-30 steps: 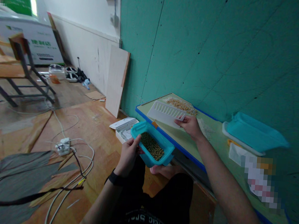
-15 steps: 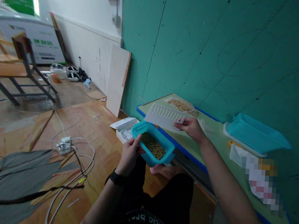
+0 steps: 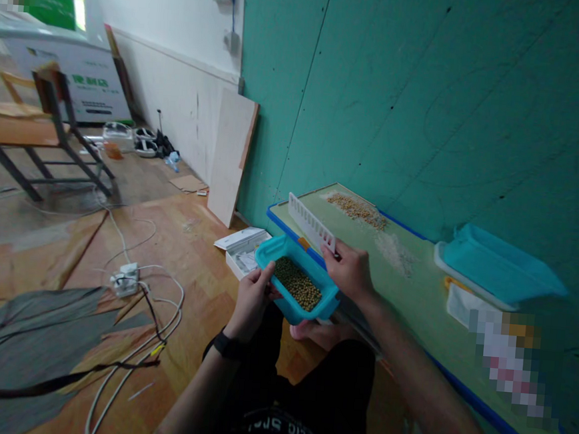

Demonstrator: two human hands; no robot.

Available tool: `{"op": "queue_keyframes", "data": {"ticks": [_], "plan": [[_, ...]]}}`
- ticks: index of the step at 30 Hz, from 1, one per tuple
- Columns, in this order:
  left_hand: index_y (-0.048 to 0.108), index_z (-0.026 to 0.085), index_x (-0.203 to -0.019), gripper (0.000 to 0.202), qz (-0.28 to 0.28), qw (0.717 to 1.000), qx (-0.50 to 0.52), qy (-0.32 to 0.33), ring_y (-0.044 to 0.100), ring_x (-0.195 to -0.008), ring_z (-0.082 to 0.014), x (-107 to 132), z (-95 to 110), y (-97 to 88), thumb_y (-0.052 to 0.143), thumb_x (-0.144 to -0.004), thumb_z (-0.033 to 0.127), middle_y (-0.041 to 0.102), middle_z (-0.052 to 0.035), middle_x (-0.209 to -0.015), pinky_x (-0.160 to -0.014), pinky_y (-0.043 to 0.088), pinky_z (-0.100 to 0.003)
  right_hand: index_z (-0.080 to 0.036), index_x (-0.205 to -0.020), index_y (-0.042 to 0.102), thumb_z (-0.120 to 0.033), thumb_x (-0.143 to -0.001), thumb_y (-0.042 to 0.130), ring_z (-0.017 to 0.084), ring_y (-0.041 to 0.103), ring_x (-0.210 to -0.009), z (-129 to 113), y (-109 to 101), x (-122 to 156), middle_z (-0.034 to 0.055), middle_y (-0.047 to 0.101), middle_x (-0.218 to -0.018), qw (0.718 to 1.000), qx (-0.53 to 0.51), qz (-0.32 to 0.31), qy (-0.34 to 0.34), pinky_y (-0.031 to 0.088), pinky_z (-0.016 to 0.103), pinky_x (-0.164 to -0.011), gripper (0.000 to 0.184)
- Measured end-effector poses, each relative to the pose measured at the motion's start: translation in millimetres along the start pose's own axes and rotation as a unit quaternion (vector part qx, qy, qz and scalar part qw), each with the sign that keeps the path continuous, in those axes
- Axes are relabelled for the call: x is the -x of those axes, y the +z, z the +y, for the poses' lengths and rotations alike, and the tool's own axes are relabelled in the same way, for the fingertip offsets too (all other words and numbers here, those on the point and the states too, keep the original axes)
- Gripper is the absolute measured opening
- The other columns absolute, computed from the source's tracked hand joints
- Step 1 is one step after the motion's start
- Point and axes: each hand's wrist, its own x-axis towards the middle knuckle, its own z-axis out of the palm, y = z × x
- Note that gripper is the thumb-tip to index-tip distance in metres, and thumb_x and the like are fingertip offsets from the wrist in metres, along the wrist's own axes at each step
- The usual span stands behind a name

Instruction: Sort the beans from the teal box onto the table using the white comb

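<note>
My left hand [image 3: 252, 297] grips the near left rim of a blue plastic container [image 3: 331, 294], held above my lap. Inside it lie dark green beans [image 3: 285, 270] on the left and tan soybeans [image 3: 308, 294] on the right. Pinched in my right hand [image 3: 349, 268] is a white slotted plastic divider [image 3: 309, 224], tilted nearly edge-on above the container's far side. On the green-topped table [image 3: 427, 308] behind it are a pile of soybeans [image 3: 357, 209] and a patch of white grains [image 3: 394, 252].
An empty-looking blue bin [image 3: 506, 264] rests at the table's right, with a partly blurred packet [image 3: 504, 354] near it. An open white box [image 3: 241, 250] sits on the floor. Cables run around a power strip [image 3: 125, 279] at left. A board [image 3: 231, 159] leans on the wall.
My right hand has moved left and toward me, turning the divider from nearly flat to edge-on. The left hand and the container stay almost where they were.
</note>
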Motion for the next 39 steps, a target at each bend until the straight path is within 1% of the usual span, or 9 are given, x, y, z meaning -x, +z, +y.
{"op": "queue_keyframes", "data": {"ticks": [2, 4, 9, 12, 17, 22, 29, 35, 39], "plan": [[0.054, 0.019, -0.059, 0.055, 0.002, 1.000, 0.003, -0.001, 0.052, -0.042, -0.0092, 0.3, 1.3, 1.1, 0.090, -0.060, 0.061, 0.053, 0.0051, -0.048, -0.045, 0.048, -0.022, -0.014, -0.125, 0.072, -0.026, -0.100, 0.048, 0.022, 0.076, -0.087, -15.1, 9.6, 3.5, 0.0155, 0.080, -0.102, 0.995, 0.085, -0.035, -0.035, 0.051, 0.026, -0.079, 0.038], [0.054, 0.019, -0.058, 0.057, 0.006, 1.000, 0.002, -0.006, 0.051, -0.041, -0.0090, 0.8, 2.5, 2.1, 0.090, -0.058, 0.062, 0.053, 0.0052, -0.047, -0.044, 0.047, -0.022, -0.015, -0.134, 0.067, -0.022, -0.101, 0.043, 0.021, 0.075, -0.090, -26.9, 17.4, 1.1, 0.0145, 0.078, -0.111, 0.987, 0.131, -0.066, -0.071, 0.049, 0.025, -0.078, 0.041], [0.054, 0.018, -0.059, 0.056, 0.007, 1.000, -0.002, -0.013, 0.053, -0.044, -0.0097, 3.0, 3.5, 2.5, 0.090, -0.059, 0.062, 0.053, 0.0050, -0.048, -0.046, 0.047, -0.021, -0.018, -0.141, 0.059, -0.016, -0.100, 0.039, 0.023, 0.075, -0.094, -50.3, 27.1, -18.9, 0.0140, 0.076, -0.119, 0.967, 0.196, -0.128, -0.097, 0.050, 0.028, -0.077, 0.046], [0.055, 0.018, -0.059, 0.055, 0.005, 1.000, 0.001, -0.015, 0.052, -0.044, -0.0093, 3.0, 3.2, 2.4, 0.090, -0.059, 0.060, 0.054, 0.0050, -0.049, -0.045, 0.045, -0.021, -0.015, -0.139, 0.058, -0.014, -0.098, 0.039, 0.025, 0.075, -0.094, -63.1, 32.6, -29.6, 0.0177, 0.074, -0.120, 0.956, 0.231, -0.152, -0.093, 0.053, 0.030, -0.077, 0.046], [0.055, 0.019, -0.057, 0.056, 0.005, 1.000, -0.007, -0.023, 0.053, -0.043, -0.0105, -0.2, 3.2, 1.7, 0.091, -0.054, 0.062, 0.055, 0.0044, -0.047, -0.044, 0.045, -0.022, -0.006, -0.126, 0.062, -0.010, -0.096, 0.038, 0.029, 0.076, -0.093, -74.1, 44.7, -42.3, 0.0242, 0.075, -0.108, 0.950, 0.265, -0.150, -0.074, 0.057, 0.035, -0.077, 0.038], [0.058, 0.018, -0.059, 0.053, 0.001, 1.000, -0.015, -0.025, 0.053, -0.044, -0.0097, 0.4, 2.7, 0.2, 0.091, -0.058, 0.059, 0.055, 0.0048, -0.049, -0.046, 0.046, -0.021, 0.001, -0.120, 0.066, -0.005, -0.094, 0.040, 0.030, 0.076, -0.093, -71.4, 52.4, -58.3, 0.0279, 0.075, -0.100, 0.957, 0.264, -0.122, -0.018, 0.060, 0.037, -0.078, 0.037], [0.060, 0.020, -0.059, 0.049, -0.008, 0.999, -0.021, -0.026, 0.052, -0.044, -0.0107, -0.7, 1.9, -1.7, 0.092, -0.059, 0.057, 0.056, 0.0042, -0.049, -0.046, 0.047, -0.022, -0.007, -0.105, 0.077, -0.003, -0.096, 0.043, 0.029, 0.076, -0.096, -61.2, 56.3, -78.6, 0.0249, 0.077, -0.102, 0.954, 0.257, -0.146, 0.041, 0.060, 0.037, -0.081, 0.035], [0.061, 0.022, -0.057, 0.044, -0.005, 1.000, -0.018, -0.025, 0.055, -0.047, -0.0139, -3.9, -2.8, -4.7, 0.089, -0.065, 0.055, 0.055, 0.0035, -0.051, -0.047, 0.049, -0.026, -0.009, -0.103, 0.078, -0.003, -0.095, 0.043, 0.027, 0.076, -0.096, -36.5, 41.0, -75.8, 0.0237, 0.077, -0.101, 0.948, 0.273, -0.130, 0.102, 0.060, 0.036, -0.082, 0.036], [0.061, 0.021, -0.057, 0.046, -0.005, 1.000, -0.011, -0.025, 0.055, -0.047, -0.0136, -2.3, -2.3, -3.5, 0.091, -0.062, 0.055, 0.054, 0.0034, -0.050, -0.048, 0.050, -0.026, -0.010, -0.103, 0.078, -0.005, -0.096, 0.042, 0.025, 0.076, -0.097, -14.0, 22.4, -67.2, 0.0225, 0.077, -0.103, 0.936, 0.301, -0.125, 0.137, 0.059, 0.032, -0.083, 0.037]]}}
